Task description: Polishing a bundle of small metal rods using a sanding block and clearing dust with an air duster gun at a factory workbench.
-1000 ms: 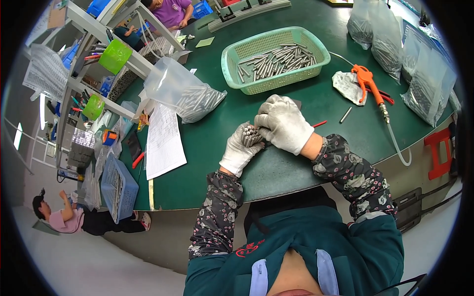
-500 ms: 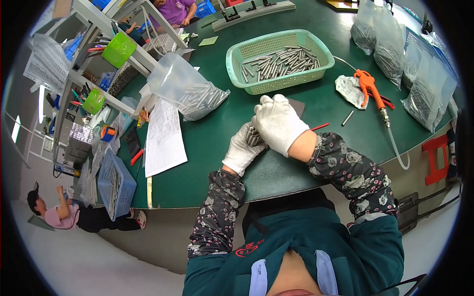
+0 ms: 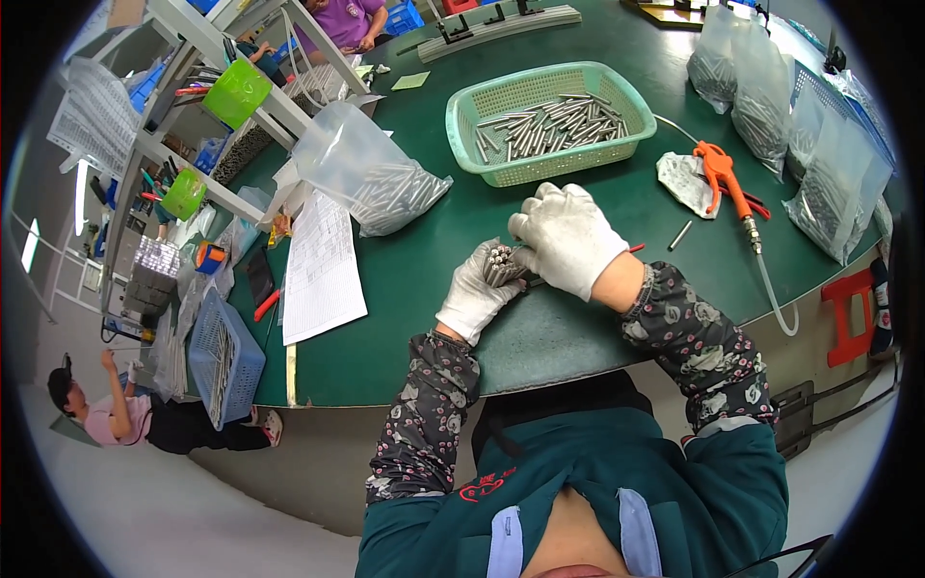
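My left hand (image 3: 474,297), in a white glove, is wrapped round a bundle of short metal pins (image 3: 501,267), their ends facing up. Just right of it is my right hand (image 3: 568,239), also gloved, its fingers curled with the tips turned down and away from view. Whether a pin is between those fingers is hidden. A thin red-ended tool (image 3: 637,248) pokes out from behind the right hand. Beyond both hands stands a light green mesh basket (image 3: 540,173) with many loose metal pins (image 3: 554,125) in it.
One pin (image 3: 680,235) lies right of my hands, near an orange air gun (image 3: 729,183) and a crumpled white cloth (image 3: 682,183). Bags of pins (image 3: 397,197) stand left and right (image 3: 836,197). Printed sheets (image 3: 323,275) and a blue basket (image 3: 227,361) are left. Other people work farther off.
My right hand has moved slightly right, off the bundle, uncovering the pin ends. The left hand keeps its hold in nearly the same place.
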Demonstrator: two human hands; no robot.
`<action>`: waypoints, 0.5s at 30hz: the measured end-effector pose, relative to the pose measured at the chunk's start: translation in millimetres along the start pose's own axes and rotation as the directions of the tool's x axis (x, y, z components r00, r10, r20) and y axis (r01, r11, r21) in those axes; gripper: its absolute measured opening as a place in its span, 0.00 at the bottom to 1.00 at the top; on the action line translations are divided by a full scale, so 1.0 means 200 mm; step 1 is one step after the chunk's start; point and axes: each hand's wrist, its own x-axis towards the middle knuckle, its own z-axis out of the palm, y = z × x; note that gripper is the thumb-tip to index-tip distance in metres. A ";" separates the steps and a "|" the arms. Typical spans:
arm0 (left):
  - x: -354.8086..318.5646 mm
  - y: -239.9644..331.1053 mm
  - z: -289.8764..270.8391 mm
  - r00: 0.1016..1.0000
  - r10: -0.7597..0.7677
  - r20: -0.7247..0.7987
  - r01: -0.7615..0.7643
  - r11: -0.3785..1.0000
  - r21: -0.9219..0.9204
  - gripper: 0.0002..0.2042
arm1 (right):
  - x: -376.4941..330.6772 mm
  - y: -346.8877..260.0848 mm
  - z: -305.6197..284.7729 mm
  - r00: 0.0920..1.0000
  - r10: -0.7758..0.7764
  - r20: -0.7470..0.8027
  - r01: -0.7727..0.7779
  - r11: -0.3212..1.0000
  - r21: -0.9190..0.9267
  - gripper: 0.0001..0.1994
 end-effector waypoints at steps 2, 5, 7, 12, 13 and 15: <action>0.00 -0.01 -0.01 0.999 0.048 -0.011 -0.045 0.979 0.200 0.29 | 0.00 0.00 0.00 0.992 0.007 0.128 0.000 0.999 -0.053 0.06; -0.01 0.03 0.00 0.998 0.067 -0.012 -0.061 0.951 0.302 0.28 | -0.03 0.07 -0.06 0.998 0.058 0.020 -0.059 0.994 0.090 0.05; -0.01 0.04 0.01 0.999 0.038 -0.008 -0.035 0.977 0.211 0.28 | -0.06 0.16 -0.15 0.992 0.125 -0.032 -0.123 0.990 0.073 0.06; -0.01 0.01 0.00 1.000 0.008 -0.011 -0.008 1.000 0.016 0.28 | -0.19 0.49 -0.21 0.876 0.314 0.366 -0.350 0.936 0.035 0.09; -0.01 0.01 0.00 1.000 0.009 -0.005 -0.009 1.000 0.014 0.28 | -0.22 0.55 -0.21 0.790 0.389 0.475 -0.454 0.891 0.026 0.10; 0.00 0.01 -0.01 1.000 0.031 0.001 -0.031 0.989 0.141 0.28 | -0.26 0.63 -0.18 0.735 0.426 0.527 -0.474 0.879 -0.049 0.11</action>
